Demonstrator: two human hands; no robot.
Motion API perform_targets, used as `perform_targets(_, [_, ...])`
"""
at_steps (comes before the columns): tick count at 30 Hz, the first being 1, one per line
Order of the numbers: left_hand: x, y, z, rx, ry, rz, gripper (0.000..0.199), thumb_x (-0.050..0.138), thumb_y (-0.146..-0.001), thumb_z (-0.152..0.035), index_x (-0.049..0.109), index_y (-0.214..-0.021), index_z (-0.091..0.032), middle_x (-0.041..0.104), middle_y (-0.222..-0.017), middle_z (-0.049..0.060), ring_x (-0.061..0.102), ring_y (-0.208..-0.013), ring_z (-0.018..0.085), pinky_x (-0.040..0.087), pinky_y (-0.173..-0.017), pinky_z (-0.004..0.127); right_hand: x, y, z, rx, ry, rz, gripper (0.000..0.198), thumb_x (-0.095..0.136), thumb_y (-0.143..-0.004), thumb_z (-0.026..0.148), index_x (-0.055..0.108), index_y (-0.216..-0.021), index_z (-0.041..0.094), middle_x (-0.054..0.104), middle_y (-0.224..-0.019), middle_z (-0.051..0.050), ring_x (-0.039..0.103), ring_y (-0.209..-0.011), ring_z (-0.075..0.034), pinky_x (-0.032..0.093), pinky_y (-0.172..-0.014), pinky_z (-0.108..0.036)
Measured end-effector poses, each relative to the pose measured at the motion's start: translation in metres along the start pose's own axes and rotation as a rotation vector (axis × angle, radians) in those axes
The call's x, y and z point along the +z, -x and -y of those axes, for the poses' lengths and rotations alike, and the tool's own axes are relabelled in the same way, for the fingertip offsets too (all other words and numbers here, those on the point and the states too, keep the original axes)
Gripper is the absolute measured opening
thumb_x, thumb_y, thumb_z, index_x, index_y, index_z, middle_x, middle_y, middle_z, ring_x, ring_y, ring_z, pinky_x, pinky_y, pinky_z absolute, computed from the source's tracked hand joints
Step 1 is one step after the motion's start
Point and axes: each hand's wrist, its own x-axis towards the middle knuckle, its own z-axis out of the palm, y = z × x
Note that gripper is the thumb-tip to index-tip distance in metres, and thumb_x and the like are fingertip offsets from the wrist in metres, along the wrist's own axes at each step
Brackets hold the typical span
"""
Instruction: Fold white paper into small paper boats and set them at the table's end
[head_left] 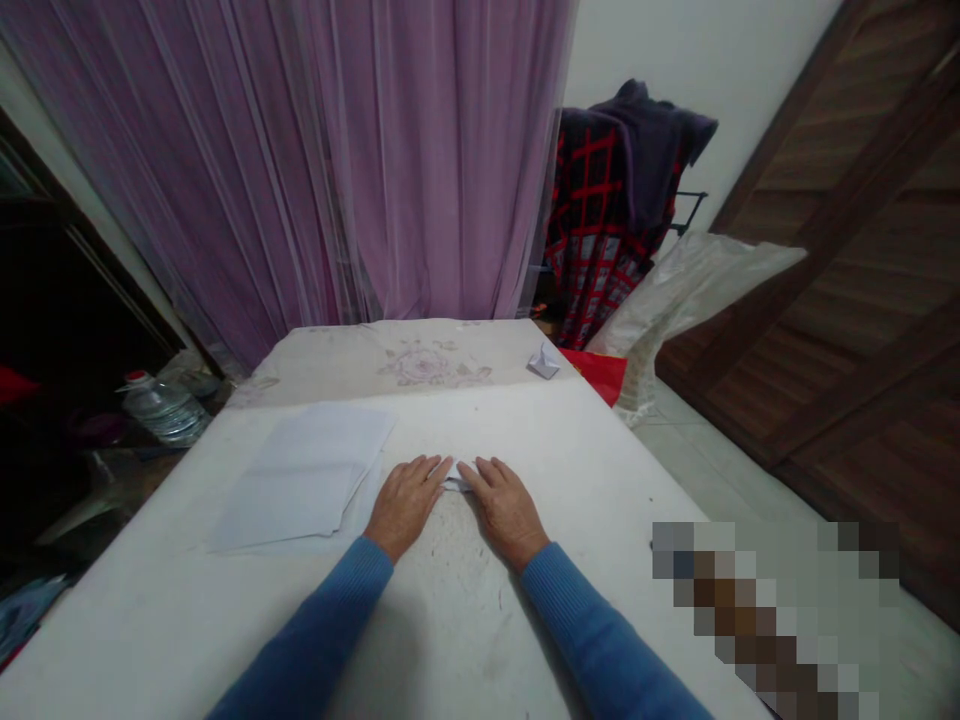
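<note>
Between my two hands, on the white table (pixel 555 450), lies a small piece of folded white paper (pixel 455 480). My left hand (pixel 407 500) grips its left side, fingertips pressed close together on it. On the other side my right hand (pixel 506 508) holds the paper's right edge with thumb and fingers. My palms and fingers cover most of the folds. To the left of my left hand is a stack of white paper sheets (pixel 300 480), slightly fanned out. A small folded paper shape (pixel 543 362) with an upright point stands at the table's far right corner.
A flowered cloth (pixel 352 360) covers the table's far end. Purple curtains (pixel 442 160) hang behind it. Past the right edge are a red bag (pixel 600 376) and a translucent plastic sack (pixel 675 300). A large water bottle (pixel 166 408) stands left. A blurred-out patch covers the lower right.
</note>
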Motion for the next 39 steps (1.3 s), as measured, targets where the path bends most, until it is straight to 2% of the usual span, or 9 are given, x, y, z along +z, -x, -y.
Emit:
perform_targets(6, [0.003, 0.003, 0.001, 0.121, -0.127, -0.008, 0.045, 0.043, -0.098, -0.022, 0.044, -0.143, -0.03, 0.056, -0.14, 0.006, 0.055, -0.124, 0.022, 0.041, -0.104, 0.04, 0.002, 0.004, -0.004, 0.0, 0.058, 0.056, 0.061, 0.048, -0.087, 0.003, 0.047, -0.142, 0.028, 0.054, -0.138, -0.013, 0.05, -0.123, -0.025, 0.041, -0.105, -0.042])
perform_targets(13, [-0.004, 0.006, 0.002, 0.219, -0.1, 0.0, 0.049, 0.052, -0.095, -0.041, 0.043, -0.142, -0.032, 0.049, -0.147, 0.002, 0.043, -0.135, 0.022, 0.026, -0.115, 0.044, -0.003, 0.003, -0.006, 0.073, 0.048, 0.165, 0.052, 0.046, -0.089, 0.009, 0.053, -0.138, 0.026, 0.054, -0.139, -0.013, 0.049, -0.125, -0.028, 0.04, -0.104, -0.045])
perform_targets(18, [-0.013, -0.005, 0.004, 0.1, 0.09, 0.113, 0.047, 0.048, -0.097, -0.036, 0.043, -0.142, -0.028, 0.048, -0.147, 0.008, 0.042, -0.136, 0.023, 0.023, -0.115, 0.046, -0.023, -0.013, -0.005, 0.178, -0.063, 0.186, 0.041, 0.047, -0.094, 0.024, 0.055, -0.134, 0.021, 0.059, -0.134, -0.012, 0.047, -0.127, -0.03, 0.036, -0.103, -0.051])
perform_targets(21, [-0.024, -0.023, 0.009, -0.011, 0.263, 0.21, 0.053, 0.057, -0.091, -0.037, 0.044, -0.141, -0.024, 0.06, -0.134, 0.01, 0.052, -0.125, 0.024, 0.027, -0.112, 0.047, -0.035, -0.036, -0.013, 0.126, -0.142, 0.234, 0.049, 0.063, -0.087, 0.036, 0.056, -0.132, 0.017, 0.064, -0.126, -0.013, 0.049, -0.124, -0.029, 0.035, -0.102, -0.046])
perform_targets(24, [-0.032, -0.039, 0.013, -0.016, 0.39, 0.303, 0.039, 0.067, -0.084, -0.035, 0.062, -0.121, -0.025, 0.07, -0.109, 0.005, 0.061, -0.106, 0.023, 0.038, -0.101, 0.042, -0.044, -0.056, -0.022, 0.002, -0.196, 0.369, 0.029, 0.072, -0.079, 0.031, 0.07, -0.107, 0.021, 0.07, -0.105, -0.007, 0.058, -0.108, -0.024, 0.037, -0.096, -0.039])
perform_targets(26, [-0.034, -0.044, 0.012, 0.007, 0.443, 0.345, 0.025, 0.067, -0.082, -0.032, 0.069, -0.106, -0.026, 0.072, -0.099, 0.002, 0.063, -0.098, 0.022, 0.04, -0.094, 0.038, -0.049, -0.06, -0.025, -0.031, -0.208, 0.391, 0.017, 0.072, -0.078, 0.025, 0.072, -0.095, 0.022, 0.07, -0.098, -0.005, 0.059, -0.101, -0.02, 0.037, -0.092, -0.035])
perform_targets(30, [-0.036, -0.039, 0.006, 0.046, 0.447, 0.371, 0.017, 0.063, -0.084, -0.028, 0.073, -0.098, -0.029, 0.072, -0.087, 0.0, 0.061, -0.092, 0.02, 0.036, -0.092, 0.037, -0.052, -0.045, -0.026, -0.093, -0.152, 0.307, 0.002, 0.07, -0.08, 0.019, 0.069, -0.081, 0.021, 0.068, -0.088, -0.003, 0.057, -0.093, -0.019, 0.034, -0.09, -0.034])
perform_targets(34, [-0.041, -0.034, 0.0, 0.078, 0.376, 0.391, 0.023, 0.063, -0.084, -0.026, 0.073, -0.105, -0.032, 0.07, -0.084, 0.002, 0.059, -0.093, 0.021, 0.033, -0.095, 0.041, -0.05, -0.029, -0.025, -0.121, -0.116, 0.247, 0.003, 0.067, -0.082, 0.019, 0.068, -0.081, 0.021, 0.067, -0.088, -0.003, 0.055, -0.093, -0.019, 0.031, -0.093, -0.036])
perform_targets(39, [-0.044, -0.038, -0.003, 0.072, 0.322, 0.424, 0.022, 0.065, -0.083, -0.029, 0.074, -0.102, -0.036, 0.068, -0.079, 0.002, 0.057, -0.091, 0.022, 0.027, -0.101, 0.048, -0.048, -0.033, -0.026, -0.126, -0.124, 0.249, 0.003, 0.068, -0.082, 0.02, 0.068, -0.081, 0.022, 0.068, -0.087, -0.002, 0.055, -0.093, -0.019, 0.031, -0.092, -0.036])
